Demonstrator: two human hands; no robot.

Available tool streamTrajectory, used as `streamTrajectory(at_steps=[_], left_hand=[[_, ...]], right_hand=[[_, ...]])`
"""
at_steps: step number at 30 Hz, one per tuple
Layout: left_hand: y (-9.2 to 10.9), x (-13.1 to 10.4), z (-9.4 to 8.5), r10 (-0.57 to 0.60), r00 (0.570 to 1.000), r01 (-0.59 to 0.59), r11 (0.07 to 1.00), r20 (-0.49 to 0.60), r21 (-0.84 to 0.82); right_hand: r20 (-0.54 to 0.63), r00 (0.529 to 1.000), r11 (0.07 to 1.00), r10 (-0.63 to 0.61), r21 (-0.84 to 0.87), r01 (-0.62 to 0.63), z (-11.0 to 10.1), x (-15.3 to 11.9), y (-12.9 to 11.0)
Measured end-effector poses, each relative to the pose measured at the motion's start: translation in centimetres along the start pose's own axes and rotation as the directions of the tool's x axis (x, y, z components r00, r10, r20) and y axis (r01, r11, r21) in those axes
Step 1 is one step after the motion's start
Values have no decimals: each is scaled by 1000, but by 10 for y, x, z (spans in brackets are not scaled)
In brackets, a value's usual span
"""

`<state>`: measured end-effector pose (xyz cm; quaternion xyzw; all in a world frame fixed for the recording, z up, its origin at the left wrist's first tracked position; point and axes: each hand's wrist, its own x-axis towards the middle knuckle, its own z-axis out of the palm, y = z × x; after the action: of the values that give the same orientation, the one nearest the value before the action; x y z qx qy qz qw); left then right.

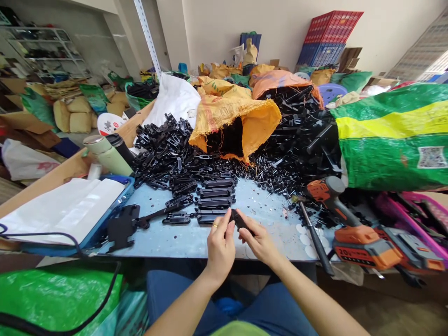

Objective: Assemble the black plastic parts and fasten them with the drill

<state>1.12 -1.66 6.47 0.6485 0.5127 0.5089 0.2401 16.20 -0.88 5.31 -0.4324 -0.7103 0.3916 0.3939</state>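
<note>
Over the near edge of the light-blue table, my left hand and my right hand meet around a small black plastic part. Fingertips of both hands pinch it from either side, hiding much of its shape. Just beyond my left hand lies a row of black plastic bars, set side by side. A black bracket with a flat plate rests to the left. Past the row spreads a heap of loose black plastic parts, and small screws are scattered at its right.
An orange sack gapes open at the back. On the right are a hammer, an orange cordless drill and a green-and-yellow sack. A blue tray with white paper and a pale green flask stand left.
</note>
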Motion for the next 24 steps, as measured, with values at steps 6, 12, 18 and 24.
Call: streamTrajectory(at_steps=[6,12,18,24], left_hand=[[-6,-6,1,-5,999,10,995,50,-98],[-49,-40,9,-596,801,580,750,57,-317],[-60,-58,14,-519,849,527,813,101,-247],[-51,-61,3,-512,841,522,853,175,-14]], right_hand=[[-51,997,996,-58,-77,54,19,-9,5],[110,986,834,-128,-526,167,26,53,-15],[529,798,569,-287,-577,587,143,159,-58],[629,763,452,-149,-643,618,217,196,-60]])
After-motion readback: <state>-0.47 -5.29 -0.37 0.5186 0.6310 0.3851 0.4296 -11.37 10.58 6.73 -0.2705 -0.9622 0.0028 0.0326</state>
